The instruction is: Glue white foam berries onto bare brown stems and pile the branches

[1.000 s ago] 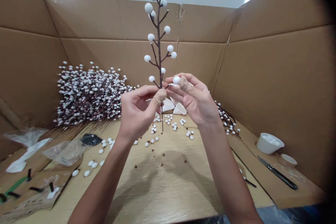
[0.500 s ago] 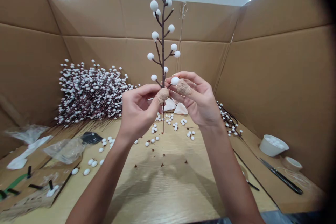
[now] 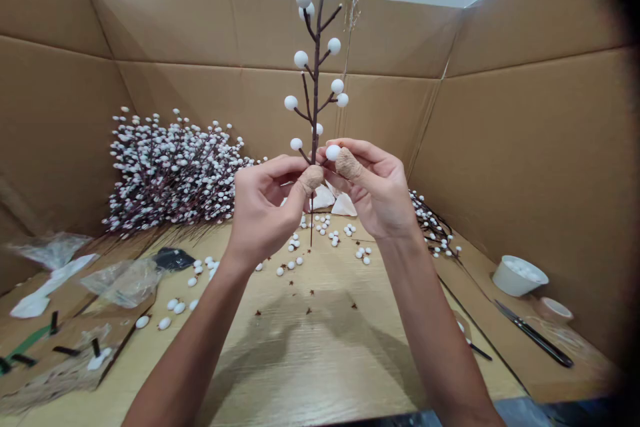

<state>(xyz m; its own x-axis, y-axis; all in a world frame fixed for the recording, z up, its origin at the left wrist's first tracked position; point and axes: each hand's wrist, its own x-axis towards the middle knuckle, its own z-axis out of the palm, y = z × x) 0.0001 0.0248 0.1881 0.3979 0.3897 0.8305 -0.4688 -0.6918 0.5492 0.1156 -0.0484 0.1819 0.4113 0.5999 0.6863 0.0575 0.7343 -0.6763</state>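
The left hand [image 3: 270, 203] is closed, with its thumb and fingers pinching the brown twig [image 3: 316, 93] near its bottom. The twig stands up tall in the middle, above the table [image 3: 310, 373], with white balls [image 3: 301, 59] on its little side branches [image 3: 331, 18]. The right hand [image 3: 383, 193] has half-curled fingers and pinches one low ball [image 3: 333, 153]. Tan wraps [image 3: 349, 165] cover both thumbs. A big bunch of twigs [image 3: 170, 173] is at the left, and a white cup [image 3: 513, 281] is at the right.

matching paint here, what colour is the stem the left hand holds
Dark brown; the stem shows best in the head view.
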